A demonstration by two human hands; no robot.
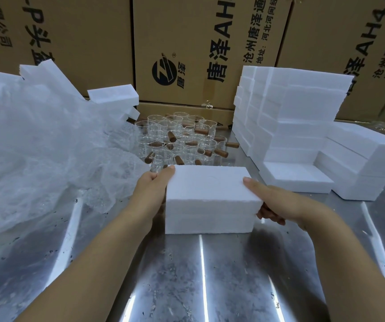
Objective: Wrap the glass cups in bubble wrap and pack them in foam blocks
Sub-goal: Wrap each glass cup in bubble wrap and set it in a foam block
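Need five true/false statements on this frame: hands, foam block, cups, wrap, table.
1. The left hand and right hand both grip the block. True.
2. The cups are already wrapped. False: they stand bare behind the block.
3. The bubble wrap lies heaped to the left of the block. True.
4. The foam stack stands at the left. False: it stands at the right, in front of the cardboard boxes.
5. The table is wooden. False: it is shiny metal.
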